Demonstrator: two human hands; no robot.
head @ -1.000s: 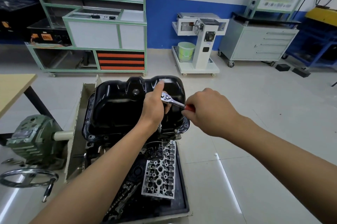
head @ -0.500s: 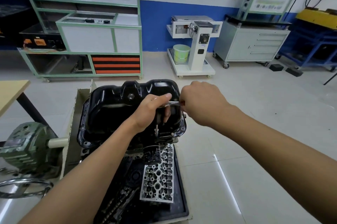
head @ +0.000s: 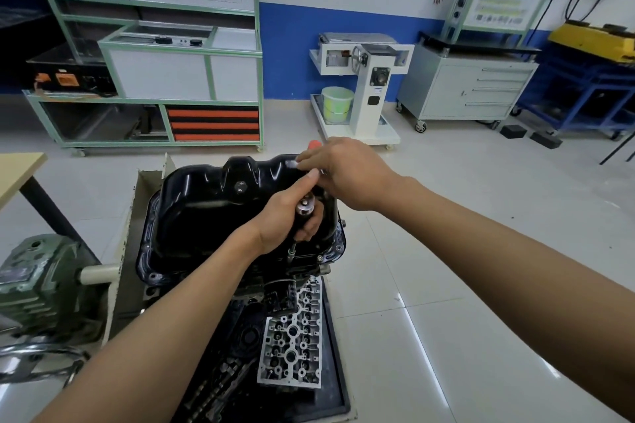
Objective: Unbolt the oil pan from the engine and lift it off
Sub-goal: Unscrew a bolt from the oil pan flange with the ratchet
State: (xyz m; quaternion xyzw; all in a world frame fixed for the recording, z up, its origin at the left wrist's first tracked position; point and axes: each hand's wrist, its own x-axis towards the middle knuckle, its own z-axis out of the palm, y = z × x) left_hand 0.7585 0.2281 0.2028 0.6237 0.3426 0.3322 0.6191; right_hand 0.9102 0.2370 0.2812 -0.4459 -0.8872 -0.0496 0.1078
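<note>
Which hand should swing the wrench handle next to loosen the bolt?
Probably the right hand: it grips the ratchet handle, while the left hand steadies the ratchet head above the oil pan.

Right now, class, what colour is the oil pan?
The oil pan is glossy black; the head view shows it best.
</note>
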